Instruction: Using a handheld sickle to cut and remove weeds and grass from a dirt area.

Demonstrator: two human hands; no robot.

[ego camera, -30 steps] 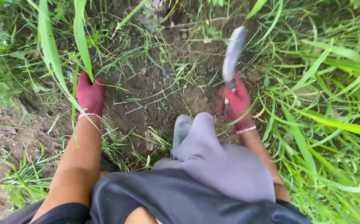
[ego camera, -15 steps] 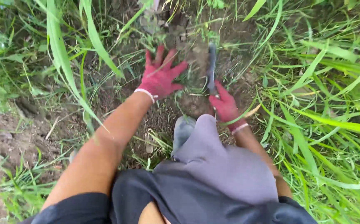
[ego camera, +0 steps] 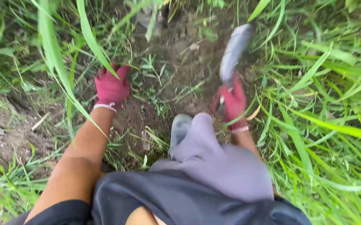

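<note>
The head view looks down on a person crouched over a patch of bare soil [ego camera: 176, 79] ringed by tall grass [ego camera: 313, 125].

The right hand [ego camera: 233, 101], in a red glove, is closed around the handle of a knife [ego camera: 233, 52]. The grey blade points up and away toward the far side of the patch, blurred, and sits above the ground at the right edge of the soil, close to the grass blades on that side.

The left hand [ego camera: 112, 86], also in a red glove, lies at the left of the soil among low weeds [ego camera: 155, 89]. Its fingers are curled in, knuckles up; a long green leaf [ego camera: 59, 62] crosses in front of it, so whether it grips any stems cannot be told. The bare left forearm runs from it toward the near left.

Between the two arms, near the middle, a grey shoe [ego camera: 179, 128] rests on the soil, with a knee in grey cloth just right of it. Dark shorts fill the near edge of the view.
</note>
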